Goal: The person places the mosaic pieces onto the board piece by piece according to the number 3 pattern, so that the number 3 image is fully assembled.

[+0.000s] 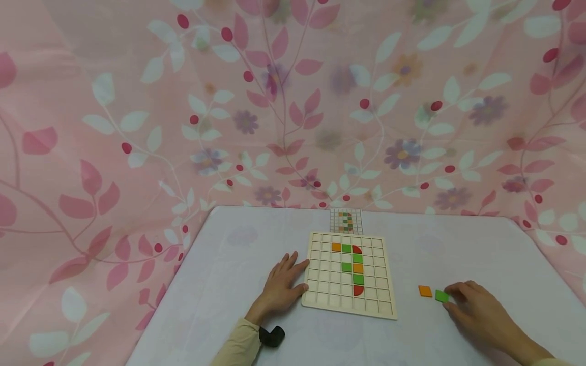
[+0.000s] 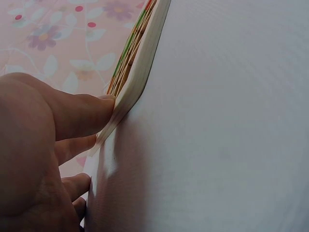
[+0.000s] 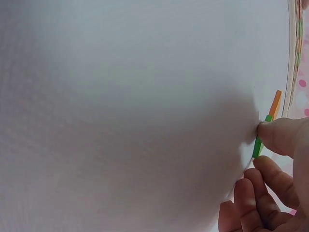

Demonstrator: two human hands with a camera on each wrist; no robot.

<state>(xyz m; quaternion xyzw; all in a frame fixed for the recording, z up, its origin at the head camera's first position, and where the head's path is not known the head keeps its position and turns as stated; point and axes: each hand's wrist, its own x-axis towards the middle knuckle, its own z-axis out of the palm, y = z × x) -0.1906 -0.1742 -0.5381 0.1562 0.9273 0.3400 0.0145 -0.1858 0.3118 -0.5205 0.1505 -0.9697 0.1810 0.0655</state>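
Note:
A wooden grid board [image 1: 322,299] lies on the table, with orange, green and red tiles set in some squares. The fingertips of my left hand [image 1: 280,284] touch the board's left edge, thumb near the lower corner, fingers extended. At the right, my right hand [image 1: 485,312] pinches a square green tile [image 1: 441,296] between thumb and index finger; the right wrist view shows the green tile [image 3: 257,147] between them, close to the tabletop. Just left of it lies a square orange tile [image 1: 425,291].
A printed pattern card [image 1: 333,223] with a small coloured grid lies behind the board. The white-covered table [image 1: 238,264] extends to both sides. A pink floral curtain [image 1: 293,101] hangs behind it. A black band [image 1: 272,336] is on the left wrist.

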